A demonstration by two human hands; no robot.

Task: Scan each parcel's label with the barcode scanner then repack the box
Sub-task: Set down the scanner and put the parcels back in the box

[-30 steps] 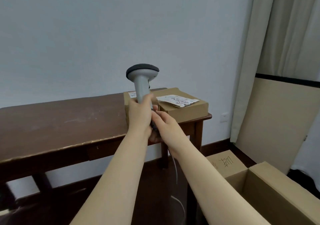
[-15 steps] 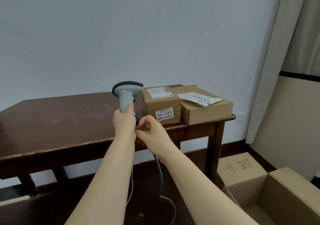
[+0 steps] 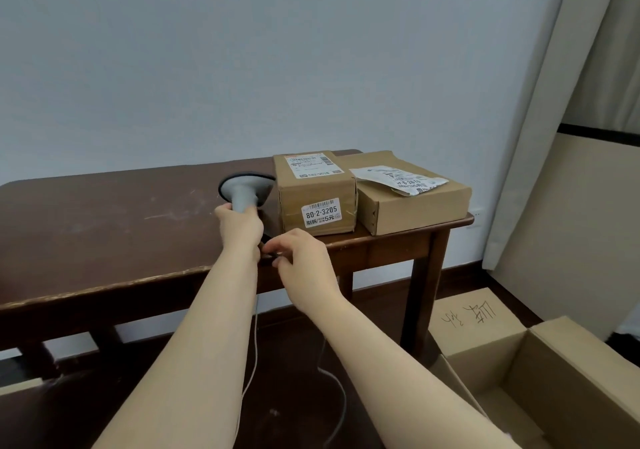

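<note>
The surface [image 3: 104, 227] carries two parcels at its right end, and the open box [image 3: 540, 379] on the floor right of it shows nothing inside, though part is out of frame. The tall parcel [image 3: 317, 199] stands just right of the scanner [image 3: 246, 190], touching the flat parcel [image 3: 415, 206] beyond. The left hand [image 3: 240, 222], nearer the parcels, keeps its grip clenched on the upright handle; the right hand [image 3: 304, 258] pinches something dark, probably the cable.

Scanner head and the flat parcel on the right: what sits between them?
Head view: the tall parcel stands between the scanner and the flat parcel, its side against the flat one. The scanner head sits close beside it; contact can't be told.
</note>
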